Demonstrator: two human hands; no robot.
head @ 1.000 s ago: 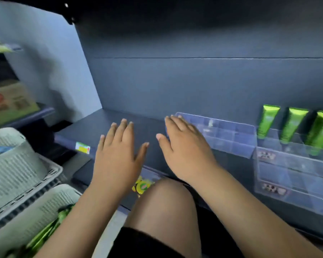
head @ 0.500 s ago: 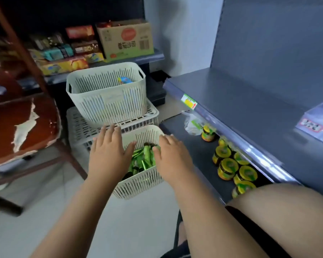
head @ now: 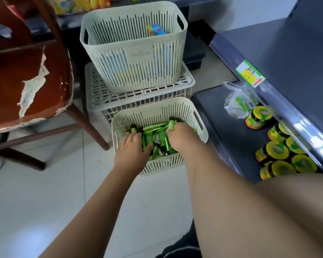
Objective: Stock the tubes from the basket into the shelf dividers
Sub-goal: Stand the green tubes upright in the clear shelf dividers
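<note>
One wide-angle view, worn on the head, pitched forward and steeply down. Close above a small slotted basket [head: 158, 112] on the pale floor [head: 45, 192], held near frame centre. Turned a little left of the dark shelf [head: 296, 53], leaving it slanted along the right edge. Reaching far enough to take in a taller basket [head: 132, 53] on a crate [head: 101, 97] behind and a worn chair [head: 26, 71] at upper left.
</note>
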